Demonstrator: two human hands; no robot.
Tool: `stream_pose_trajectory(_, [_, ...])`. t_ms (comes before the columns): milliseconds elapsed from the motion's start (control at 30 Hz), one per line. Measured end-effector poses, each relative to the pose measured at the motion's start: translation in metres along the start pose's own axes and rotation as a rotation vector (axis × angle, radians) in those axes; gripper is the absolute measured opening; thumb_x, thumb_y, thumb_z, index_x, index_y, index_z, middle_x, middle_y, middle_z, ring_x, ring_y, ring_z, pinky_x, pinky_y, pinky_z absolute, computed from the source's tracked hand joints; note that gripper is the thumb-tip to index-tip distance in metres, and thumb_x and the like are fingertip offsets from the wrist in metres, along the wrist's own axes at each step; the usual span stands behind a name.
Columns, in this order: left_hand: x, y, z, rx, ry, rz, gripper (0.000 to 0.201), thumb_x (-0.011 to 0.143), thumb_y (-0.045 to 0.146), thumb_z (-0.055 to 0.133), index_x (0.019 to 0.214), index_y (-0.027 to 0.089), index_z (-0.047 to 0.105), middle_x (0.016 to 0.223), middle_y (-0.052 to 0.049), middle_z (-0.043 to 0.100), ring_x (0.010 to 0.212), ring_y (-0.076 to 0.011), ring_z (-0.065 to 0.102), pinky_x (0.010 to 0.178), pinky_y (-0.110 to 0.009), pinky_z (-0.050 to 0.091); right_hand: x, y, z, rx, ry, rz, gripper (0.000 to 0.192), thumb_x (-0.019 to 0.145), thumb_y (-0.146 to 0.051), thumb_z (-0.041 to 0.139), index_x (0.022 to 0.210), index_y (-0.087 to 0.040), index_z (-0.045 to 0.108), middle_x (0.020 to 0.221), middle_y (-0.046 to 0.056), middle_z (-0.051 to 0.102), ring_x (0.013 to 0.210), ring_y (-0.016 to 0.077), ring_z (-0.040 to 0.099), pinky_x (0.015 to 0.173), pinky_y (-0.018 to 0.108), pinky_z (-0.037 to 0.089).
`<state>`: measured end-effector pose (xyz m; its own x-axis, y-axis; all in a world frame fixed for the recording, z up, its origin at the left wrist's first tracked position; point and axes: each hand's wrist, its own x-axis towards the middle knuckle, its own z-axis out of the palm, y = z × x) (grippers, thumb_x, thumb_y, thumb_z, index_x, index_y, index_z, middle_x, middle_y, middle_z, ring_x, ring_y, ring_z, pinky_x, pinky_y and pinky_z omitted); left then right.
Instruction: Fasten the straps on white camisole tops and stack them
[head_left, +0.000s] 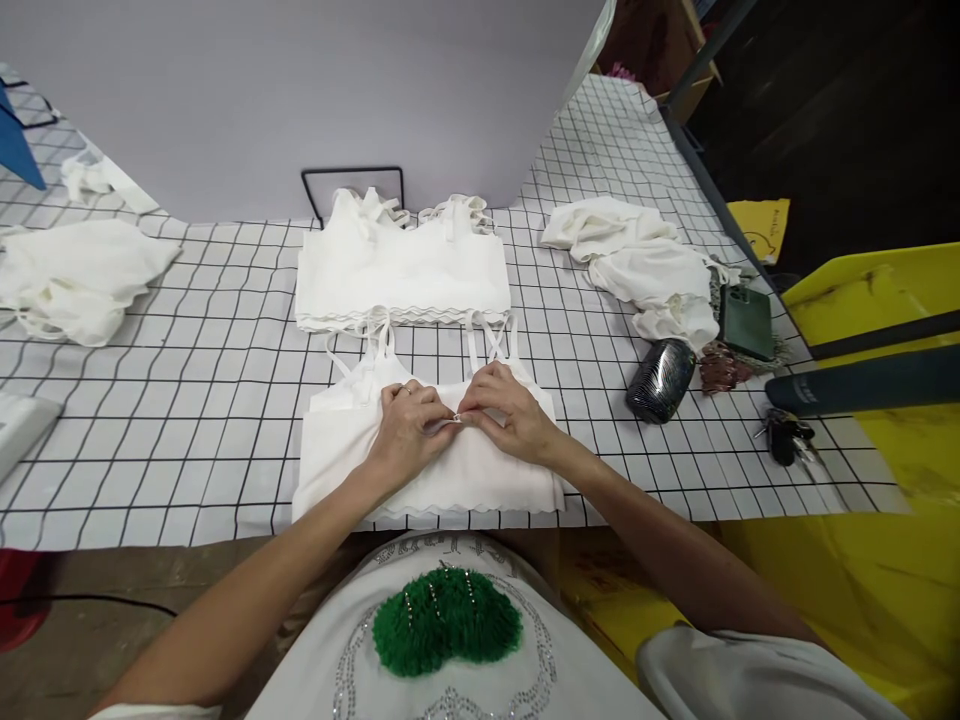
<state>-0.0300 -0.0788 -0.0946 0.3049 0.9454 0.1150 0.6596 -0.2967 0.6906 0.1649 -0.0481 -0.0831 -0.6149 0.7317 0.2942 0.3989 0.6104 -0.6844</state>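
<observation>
A white strappy bra top (495, 480) lies flat at the table's front edge, its thin straps pointing away from me. My left hand (409, 425) is closed in a pinch on the fabric at the middle of its upper edge. My right hand (510, 412) pinches the same spot from the other side, the fingertips of both hands almost meeting. A tiny white bit shows between them, too small to name. Just beyond lies a neat stack of similar white bra tops (405, 270), its wavy hems facing me.
A pale grey panel (315, 90) stands behind the stack. Loose white garments lie to the left (82, 275) and right (637, 255). Farther right are a shiny black case (661, 380), a green phone (746, 322), keys (786, 437) and a yellow bin (885, 290).
</observation>
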Motion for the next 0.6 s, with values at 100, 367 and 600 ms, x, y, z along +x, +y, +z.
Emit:
stream_pose_trajectory(100, [-0.001, -0.001, 0.001, 0.001, 0.007, 0.006, 0.011, 0.084, 0.025, 0.076, 0.075, 0.021, 0.075, 0.075, 0.000, 0.066, 0.083, -0.0196, 0.055, 0.088, -0.041, 0.030, 0.002, -0.001, -0.008, -0.086, -0.080, -0.017, 0.018, 0.096, -0.016, 0.051, 0.083, -0.020, 0.062, 0.078, 0.003, 0.060, 0.091, 0.0214, 0.048, 0.085, 0.041, 0.037])
stream_pose_trajectory(367, [0.001, 0.001, 0.000, -0.014, -0.051, -0.020, 0.016, 0.088, 0.029, 0.073, 0.074, 0.022, 0.076, 0.073, -0.001, 0.066, 0.084, -0.0202, 0.054, 0.088, -0.042, 0.029, 0.017, -0.021, -0.030, -0.468, -0.460, -0.166, 0.035, 0.090, 0.006, 0.035, 0.078, -0.015, 0.059, 0.081, 0.005, 0.057, 0.092, 0.0207, 0.043, 0.100, 0.056, 0.027])
stream_pose_trajectory(600, [0.008, 0.009, -0.012, -0.048, -0.246, -0.052, 0.017, 0.091, 0.032, 0.067, 0.079, 0.023, 0.076, 0.081, -0.001, 0.071, 0.088, -0.0221, 0.056, 0.088, -0.043, 0.029, 0.046, -0.019, -0.074, -0.305, -0.634, 0.130, 0.017, 0.093, -0.028, 0.063, 0.081, -0.016, 0.064, 0.071, 0.000, 0.052, 0.084, 0.0184, 0.047, 0.106, 0.062, 0.023])
